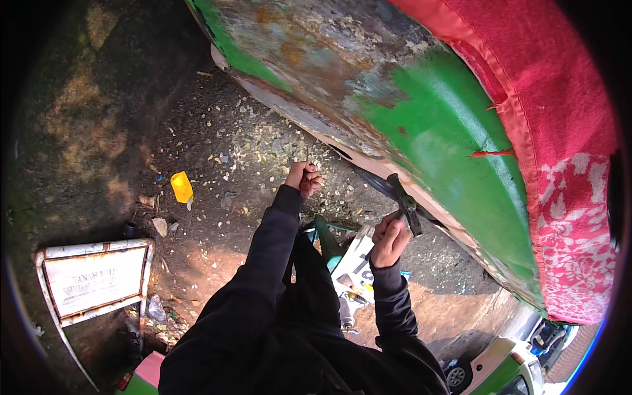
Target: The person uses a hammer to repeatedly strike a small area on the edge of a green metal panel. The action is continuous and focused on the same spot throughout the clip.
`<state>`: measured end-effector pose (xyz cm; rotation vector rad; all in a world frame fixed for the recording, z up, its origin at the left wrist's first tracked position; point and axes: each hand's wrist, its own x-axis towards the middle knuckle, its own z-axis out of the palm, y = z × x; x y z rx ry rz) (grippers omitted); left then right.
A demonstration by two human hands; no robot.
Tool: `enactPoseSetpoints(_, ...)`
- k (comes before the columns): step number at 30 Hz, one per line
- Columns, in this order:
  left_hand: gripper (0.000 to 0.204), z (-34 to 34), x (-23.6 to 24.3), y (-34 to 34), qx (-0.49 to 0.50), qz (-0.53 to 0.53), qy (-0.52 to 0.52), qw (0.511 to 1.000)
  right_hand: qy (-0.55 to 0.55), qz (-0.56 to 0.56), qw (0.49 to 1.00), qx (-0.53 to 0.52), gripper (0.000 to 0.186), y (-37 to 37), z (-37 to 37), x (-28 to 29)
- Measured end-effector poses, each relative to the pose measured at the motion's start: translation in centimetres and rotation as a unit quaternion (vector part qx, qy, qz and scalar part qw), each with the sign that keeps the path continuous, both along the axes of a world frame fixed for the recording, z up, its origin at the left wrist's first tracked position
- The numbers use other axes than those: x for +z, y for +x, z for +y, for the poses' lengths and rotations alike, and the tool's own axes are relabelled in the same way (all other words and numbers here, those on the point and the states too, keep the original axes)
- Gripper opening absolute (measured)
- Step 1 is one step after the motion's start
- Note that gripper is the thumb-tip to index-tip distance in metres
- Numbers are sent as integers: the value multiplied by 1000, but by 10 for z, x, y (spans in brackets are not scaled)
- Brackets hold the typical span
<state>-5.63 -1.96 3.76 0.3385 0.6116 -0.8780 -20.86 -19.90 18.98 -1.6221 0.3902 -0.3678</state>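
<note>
My left hand [303, 178] is closed around a thin object [306, 155] poking up from the fingers, too small to name, over debris-strewn ground [250, 151]. My right hand [390, 238] grips a dark metal hammer-like tool [407, 204] beside the lower edge of a large vehicle body panel [434, 145]. The panel has green paint, rust and bare grey patches, with a pale strip along its lower edge. A red, patterned cloth [546, 79] is draped over it at the right. Whether the tool touches the panel I cannot tell.
A white metal-framed sign [92, 270] stands at lower left. A yellow scrap [181, 186] lies on the ground. Tools and a white sheet [352, 263] lie by my legs. A pink-and-green object [141, 375] is at bottom left, another pink-and-green vehicle [500, 368] at bottom right.
</note>
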Motion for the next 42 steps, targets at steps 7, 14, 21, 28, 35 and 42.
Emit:
enactPoseSetpoints(7,8,-20,34,-4,-52,-26,-113,992,-1,48,999,25,42,-13,5,2)
enactPoseSetpoints(14,8,-51,35,2,-18,-23,-99,995,-5,54,997,46,37,-18,12,5)
enactPoseSetpoints(21,8,-67,36,5,43,11,-116,992,-123,57,988,73,16,-34,12,-1)
enactPoseSetpoints(28,9,-86,45,20,96,62,-131,985,-338,52,930,133,22,2,18,-20)
enactPoseSetpoints(35,10,-99,56,20,147,85,-98,981,-276,-181,942,57,30,-15,16,1)
enactPoseSetpoints(42,10,-95,42,27,179,79,-91,976,-327,-20,943,61,23,-14,9,-24)
